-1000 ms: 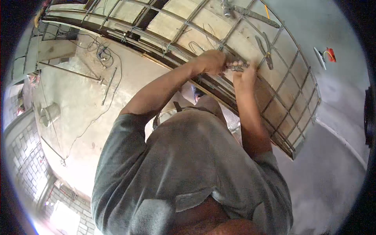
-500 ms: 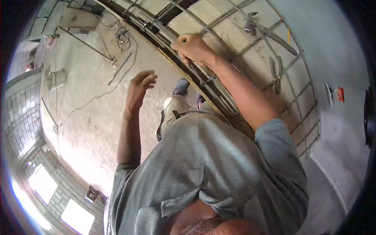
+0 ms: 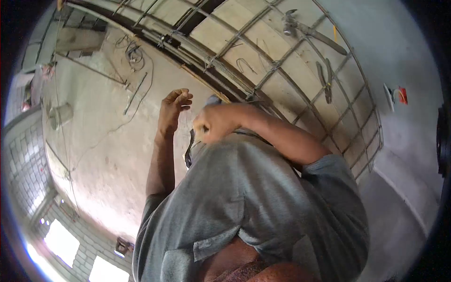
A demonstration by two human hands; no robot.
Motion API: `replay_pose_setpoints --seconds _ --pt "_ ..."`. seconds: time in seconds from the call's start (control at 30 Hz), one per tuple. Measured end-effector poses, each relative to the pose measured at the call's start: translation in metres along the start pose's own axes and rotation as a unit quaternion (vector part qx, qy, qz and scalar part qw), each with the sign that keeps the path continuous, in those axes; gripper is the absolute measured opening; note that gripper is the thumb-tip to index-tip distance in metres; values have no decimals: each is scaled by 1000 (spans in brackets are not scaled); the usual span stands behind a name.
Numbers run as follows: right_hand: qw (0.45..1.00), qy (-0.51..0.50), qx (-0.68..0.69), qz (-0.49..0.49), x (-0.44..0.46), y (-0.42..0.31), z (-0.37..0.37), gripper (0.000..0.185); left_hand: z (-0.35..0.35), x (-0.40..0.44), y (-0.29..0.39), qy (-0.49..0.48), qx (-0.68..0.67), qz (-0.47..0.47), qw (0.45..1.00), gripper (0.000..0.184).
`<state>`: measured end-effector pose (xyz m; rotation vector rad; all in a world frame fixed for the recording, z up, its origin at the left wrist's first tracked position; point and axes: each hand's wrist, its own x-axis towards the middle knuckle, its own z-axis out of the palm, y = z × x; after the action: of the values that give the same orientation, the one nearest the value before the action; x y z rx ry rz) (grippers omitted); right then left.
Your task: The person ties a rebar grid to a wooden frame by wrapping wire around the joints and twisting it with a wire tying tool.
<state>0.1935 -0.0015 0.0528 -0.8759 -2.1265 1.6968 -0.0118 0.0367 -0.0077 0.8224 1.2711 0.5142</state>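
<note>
Raised over the floor, my left hand (image 3: pixel 174 109) has its fingers curled and thumb drawn in; whatever they may hold is too small to make out. My right hand (image 3: pixel 215 123) is closed in front of my waist, beside the belt (image 3: pixel 190 149), and what it grips is hidden. Beyond it lies a grid of tied steel bars (image 3: pixel 293 84) over pale boards. A hammer (image 3: pixel 315 35) and a pair of pliers (image 3: pixel 324 81) rest on the grid, with a bent wire (image 3: pixel 246 65) farther left.
A cable coil (image 3: pixel 135 56) and a loose bar (image 3: pixel 135 93) lie on the floor (image 3: pixel 108 141). A bucket (image 3: pixel 61 116) stands at the far left. A red item (image 3: pixel 402 95) is on the grey surface at right. Block walls and bright windows appear lower left.
Both hands have left the bars where they were together. My left hand moved left over the floor; my right hand came down to my waist. The view has shifted.
</note>
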Motion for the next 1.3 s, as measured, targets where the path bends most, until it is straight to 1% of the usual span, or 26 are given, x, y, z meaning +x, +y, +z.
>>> replay_pose_setpoints --seconds 0.03,0.07,0.1,0.13,0.17,0.2,0.23,0.3,0.33,0.4,0.43,0.47,0.5,0.53,0.57,0.6,0.67,0.7,0.77,0.93,1.07,1.13,1.17,1.2,1.23,1.3 --pt "996 90 -2 -8 -5 3 -12 18 0 11 7 -10 32 25 999 31" --pt "969 246 34 16 -17 6 -27 16 2 20 14 -20 61 50 997 30" --pt "915 396 68 38 -32 3 -47 17 11 23 25 -14 66 87 994 27" --pt "810 479 333 61 -52 32 -63 22 13 30 31 -30 65 87 994 27" --pt "681 561 463 82 -72 39 -79 22 14 39 36 -35 163 111 980 29" --pt "524 620 576 93 -93 39 -85 22 14 45 39 -39 260 137 955 32" --pt "516 633 571 90 -114 38 -83 22 16 50 40 -26 348 184 919 27" --pt "636 511 577 36 -154 34 -71 20 24 37 50 -50 360 213 907 25" --pt "626 527 573 41 -166 17 -64 20 29 26 53 -59 370 233 897 22" --pt "747 518 393 140 -191 -22 -49 19 48 16 45 -116 334 230 907 18" --pt "765 546 279 197 -207 -33 -39 22 56 13 36 -134 392 358 837 18" --pt "760 552 277 204 -215 -41 -30 22 66 11 29 -144 438 482 745 19" --pt "686 624 248 279 -220 -47 -23 23 78 6 19 -181 497 426 734 36" --pt "601 685 218 349 -228 -51 -17 23 92 6 12 -203 532 482 666 44" --pt "603 666 190 396 -253 -38 -8 24 108 1 7 -231 528 475 665 51" --pt "601 668 189 396 -261 -39 -1 24 122 -4 2 -258 524 467 664 59" --pt "585 624 23 518 -274 -42 15 25 142 -10 -18 -257 540 457 658 62" --pt "586 626 25 514 -283 -40 25 25 148 -12 -22 -252 556 446 654 66" --pt "610 601 -66 513 -305 -33 42 27 157 -18 -27 -229 575 440 651 68" --pt "641 588 -36 492 -364 -12 64 26 176 -31 -36 -164 617 435 635 71" --pt "660 600 -8 451 -410 -3 70 24 189 -42 -35 -135 607 468 628 63" --pt "681 586 -28 439 -439 9 76 22 199 -50 -33 -154 639 393 643 54" --pt "669 619 9 412 -448 14 79 21 204 -54 -35 -123 651 418 621 48" --pt "654 648 47 386 -455 16 83 20 206 -56 -40 -110 658 416 618 48" --pt "644 638 99 410 -460 9 81 20 207 -55 -47 -104 666 435 597 49" --pt "654 640 93 392 -471 9 83 20 212 -55 -54 -103 674 461 567 51"
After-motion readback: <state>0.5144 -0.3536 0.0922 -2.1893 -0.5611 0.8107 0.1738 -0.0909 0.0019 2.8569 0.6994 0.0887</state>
